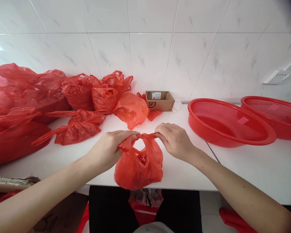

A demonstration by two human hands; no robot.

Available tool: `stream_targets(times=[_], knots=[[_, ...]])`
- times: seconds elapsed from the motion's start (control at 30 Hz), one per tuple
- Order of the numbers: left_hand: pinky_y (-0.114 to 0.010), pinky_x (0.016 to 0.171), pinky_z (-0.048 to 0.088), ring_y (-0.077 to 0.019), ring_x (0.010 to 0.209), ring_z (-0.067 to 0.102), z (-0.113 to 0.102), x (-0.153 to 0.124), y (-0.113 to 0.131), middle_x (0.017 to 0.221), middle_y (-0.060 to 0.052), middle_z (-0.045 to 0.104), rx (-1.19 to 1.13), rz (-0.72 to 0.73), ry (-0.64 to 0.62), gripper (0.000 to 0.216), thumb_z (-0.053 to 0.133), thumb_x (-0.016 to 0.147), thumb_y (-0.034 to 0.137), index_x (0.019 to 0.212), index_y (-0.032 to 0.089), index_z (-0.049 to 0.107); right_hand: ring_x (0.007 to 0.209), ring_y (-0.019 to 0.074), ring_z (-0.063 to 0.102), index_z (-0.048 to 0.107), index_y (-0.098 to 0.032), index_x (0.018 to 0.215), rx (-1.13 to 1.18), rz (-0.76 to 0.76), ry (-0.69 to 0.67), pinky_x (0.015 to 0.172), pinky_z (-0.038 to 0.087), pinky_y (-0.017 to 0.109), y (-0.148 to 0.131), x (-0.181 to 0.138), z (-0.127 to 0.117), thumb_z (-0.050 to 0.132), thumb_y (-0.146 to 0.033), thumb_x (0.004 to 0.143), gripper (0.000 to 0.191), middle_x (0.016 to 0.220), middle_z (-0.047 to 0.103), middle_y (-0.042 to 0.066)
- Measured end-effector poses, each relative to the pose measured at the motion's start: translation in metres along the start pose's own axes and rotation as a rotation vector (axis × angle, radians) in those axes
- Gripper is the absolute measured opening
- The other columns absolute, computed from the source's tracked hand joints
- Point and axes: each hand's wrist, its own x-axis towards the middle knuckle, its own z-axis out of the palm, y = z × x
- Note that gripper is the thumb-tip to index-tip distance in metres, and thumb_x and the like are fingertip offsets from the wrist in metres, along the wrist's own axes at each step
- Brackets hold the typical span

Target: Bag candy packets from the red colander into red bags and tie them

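Observation:
A filled red plastic bag [140, 170] sits at the front edge of the white table, its handles drawn together at the top. Small dark red items show through an opening in its side, too unclear to name. My left hand [113, 145] is closed on the left handle, fingertips meeting at the twist. Pinched in my right hand [173, 139] is the other handle end, pulled out to the right. The handles cross between my two hands.
Several full red bags [80, 92] crowd the left and back. Behind my hands lie a loose red bag [132, 110] and a small cardboard box [160, 101]. Two red perforated baskets [230, 140] [281, 131] stand on the right. A white table [184, 176] runs along the tiled wall.

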Motion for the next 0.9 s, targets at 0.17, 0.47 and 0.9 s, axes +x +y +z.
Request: stream_targets(times=[0.17,0.47,0.9], knots=[[-0.027,0.071,0.054,-0.0199,0.079,0.069,-0.007,-0.029,-0.025,0.089,-0.002,0.076,-0.075,-0.266,-0.091,0.023,0.046,0.086,0.023,0.094,0.023,0.068,0.069,0.0168,0.054,0.053,-0.021,0.086,-0.175,0.158,-0.1,0.061,0.032,0.029,0.059,-0.028,0.012,0.036,-0.027,0.098,0.022,0.082,0.065,0.002],[-0.03,0.072,0.051,-0.0185,0.081,0.062,0.058,0.024,-0.054,0.091,-0.003,0.066,-0.143,-0.423,0.147,0.022,0.029,0.092,0.03,0.087,0.022,0.049,0.081,0.017,0.062,0.049,-0.025,0.095,0.368,0.625,0.081,0.069,0.041,0.028,0.037,-0.004,0.048,0.031,-0.045,0.098,0.027,0.092,0.066,0.001],[-0.033,0.072,0.044,-0.0245,0.085,0.066,0.113,0.042,-0.082,0.095,-0.005,0.072,0.255,-0.534,0.01,0.04,0.04,0.081,0.01,0.116,0.026,0.051,0.078,0.0177,0.062,0.047,-0.026,0.103,0.148,0.691,-0.16,0.062,0.034,0.026,0.058,0.001,0.106,0.04,-0.03,0.095,0.012,0.094,0.068,0.002]])
